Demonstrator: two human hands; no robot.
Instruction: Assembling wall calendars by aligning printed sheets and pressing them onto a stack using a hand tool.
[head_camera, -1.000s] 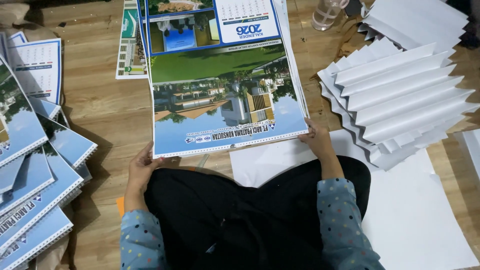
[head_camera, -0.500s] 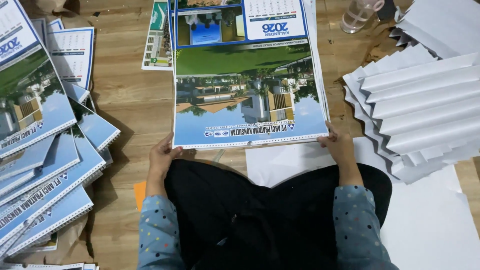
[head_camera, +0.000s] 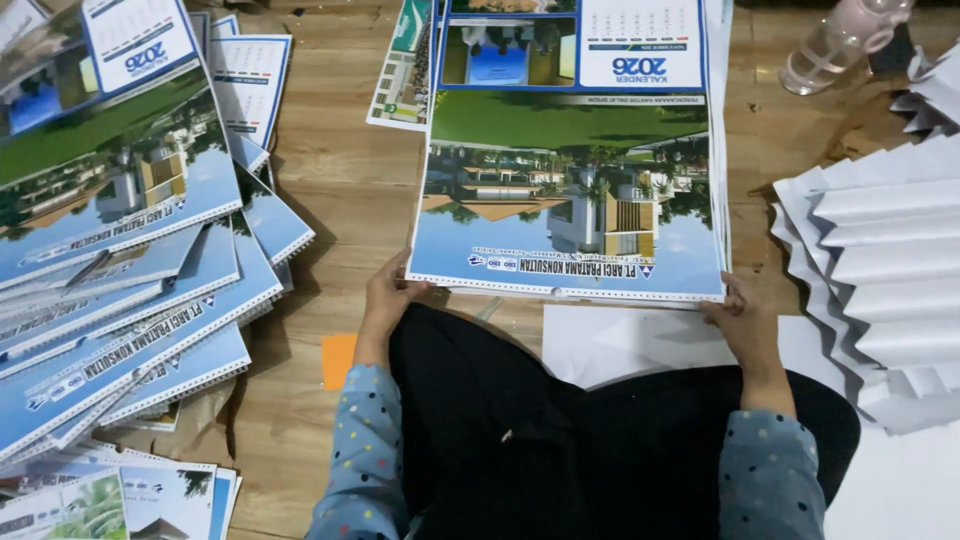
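Note:
A large wall calendar (head_camera: 570, 170) with a blue-sky building photo lies on the wooden floor in front of my knees, its wire-bound edge toward me. My left hand (head_camera: 385, 300) grips its near left corner. My right hand (head_camera: 745, 320) grips its near right corner. Both thumbs rest on the bound edge. My dark-trousered legs (head_camera: 560, 420) sit just below the calendar, and my sleeves are blue with dots.
A fanned pile of the same bound calendars (head_camera: 120, 270) fills the left side. Folded white paper sheets (head_camera: 880, 270) stack at the right, over a flat white sheet (head_camera: 620, 340). A pinkish clear bottle (head_camera: 835, 45) stands at top right. An orange scrap (head_camera: 338, 360) lies by my left arm.
The view has drifted left, so the calendar and both hands now sit further right in frame and more of the left pile shows. Both hands keep their grip on the calendar's corners.

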